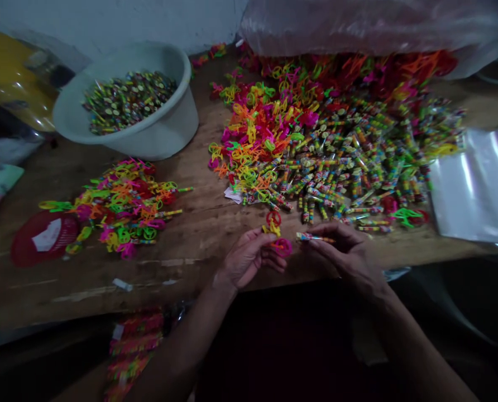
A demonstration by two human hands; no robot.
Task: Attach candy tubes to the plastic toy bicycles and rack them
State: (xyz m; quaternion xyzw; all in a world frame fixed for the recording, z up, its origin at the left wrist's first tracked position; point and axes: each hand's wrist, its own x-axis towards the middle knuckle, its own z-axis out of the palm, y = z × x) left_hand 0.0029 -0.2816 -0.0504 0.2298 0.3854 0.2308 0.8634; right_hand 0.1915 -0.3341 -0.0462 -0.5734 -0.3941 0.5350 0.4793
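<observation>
Near the table's front edge, my left hand [251, 255] pinches a small plastic toy [273, 228] with yellow, red and pink parts, its round pieces sticking out past the fingertips. Just to the right, my right hand [343, 245] holds a thin wrapped candy tube [310, 238] between thumb and fingers, its tip pointing left at the toy. A small gap separates the two items. Beyond the hands lies a big heap of similar wrapped tubes [336, 173], with a pile of colourful plastic toys [253, 134] at its left side.
A white tub [161, 131] of tubes stands at the back left. In front of it lie a mixed toy pile [125, 201] and a red mesh lid [23, 240] with paper on it. Clear plastic sheets [479, 184] lie right; a large plastic bag [358, 28] is behind.
</observation>
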